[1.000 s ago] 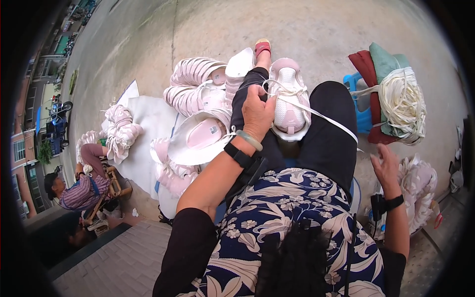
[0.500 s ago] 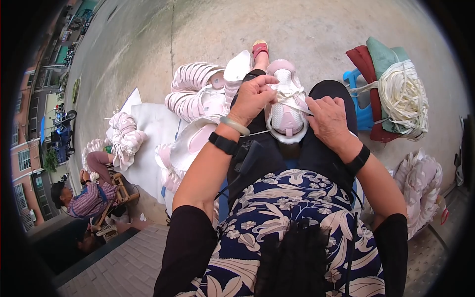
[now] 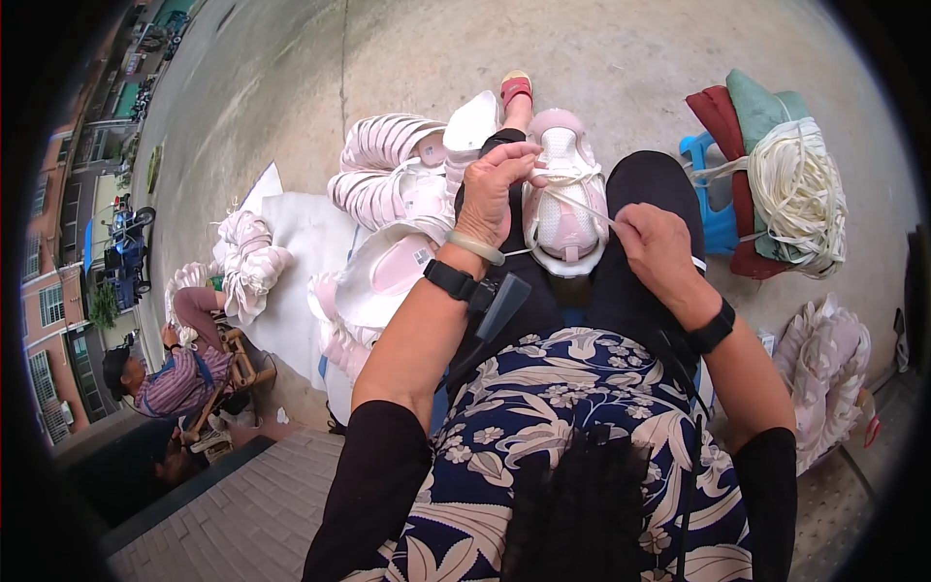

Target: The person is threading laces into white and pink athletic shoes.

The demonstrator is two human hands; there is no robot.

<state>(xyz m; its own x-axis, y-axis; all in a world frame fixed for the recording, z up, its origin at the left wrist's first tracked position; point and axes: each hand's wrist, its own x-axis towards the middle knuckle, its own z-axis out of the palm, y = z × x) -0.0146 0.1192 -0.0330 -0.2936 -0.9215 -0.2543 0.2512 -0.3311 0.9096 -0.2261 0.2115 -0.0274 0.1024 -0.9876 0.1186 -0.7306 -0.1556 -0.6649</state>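
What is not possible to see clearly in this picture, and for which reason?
All in the head view:
Shoe: underside hidden by its own upper.
Left hand: details too small to tell whether it pinches anything.
Blue stool: partly covered by the red cloth.
Co-worker: far away, so the thing held is too small to name.

One shoe (image 3: 565, 229) in lap, one lace bundle (image 3: 800, 192)
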